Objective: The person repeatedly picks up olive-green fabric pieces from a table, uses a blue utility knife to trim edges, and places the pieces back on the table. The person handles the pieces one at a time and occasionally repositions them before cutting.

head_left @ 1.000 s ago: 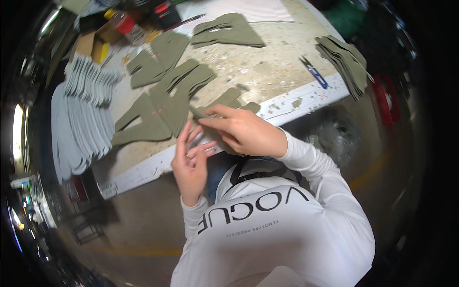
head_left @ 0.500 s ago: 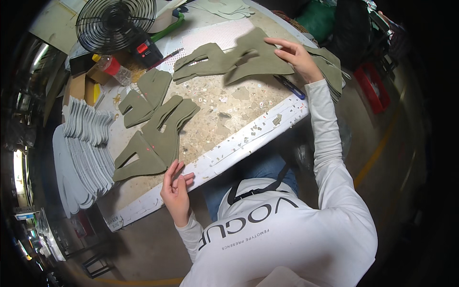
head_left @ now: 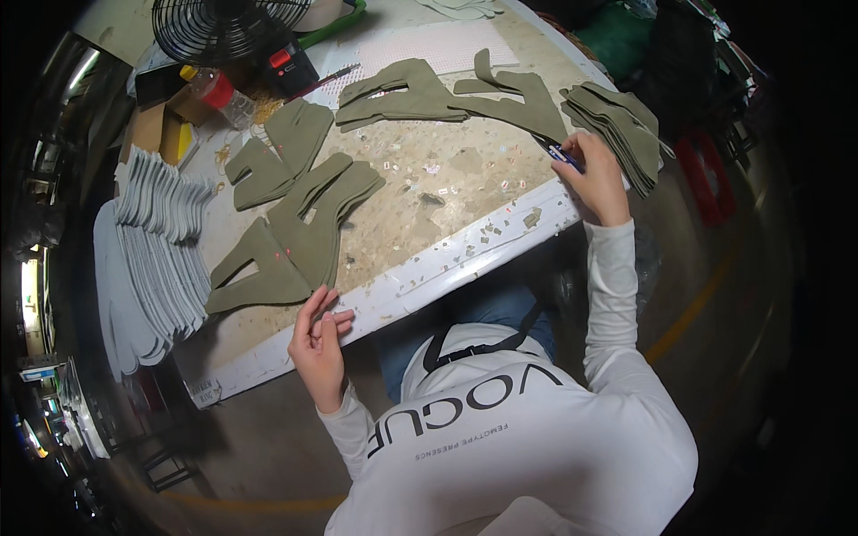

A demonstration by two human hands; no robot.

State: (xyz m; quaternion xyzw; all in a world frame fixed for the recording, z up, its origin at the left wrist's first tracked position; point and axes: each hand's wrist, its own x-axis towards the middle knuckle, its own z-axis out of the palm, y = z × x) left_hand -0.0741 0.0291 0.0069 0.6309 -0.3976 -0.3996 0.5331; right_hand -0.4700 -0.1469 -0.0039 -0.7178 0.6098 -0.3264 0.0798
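At the right end of the table, my right hand has its fingers closed on a slim blue tool with a dark tip; its kind is not clear. Just beyond the tip lies an olive cut-out fabric piece. A stack of olive pieces is right beside that hand. My left hand rests at the table's front edge, fingers loosely bent and apart, holding nothing. Its fingertips are close to the lower corner of layered olive pieces with slots cut in them.
Tall stacks of pale grey shaped pieces stand at the left. More olive pieces lie toward the back. Behind are a black fan, a bottle with a red label and a cardboard box. Small scraps litter the table.
My right hand has let go of an olive piece, which now lies flat at the back, and has come nearer and closed on the blue tool. My left hand has barely moved.
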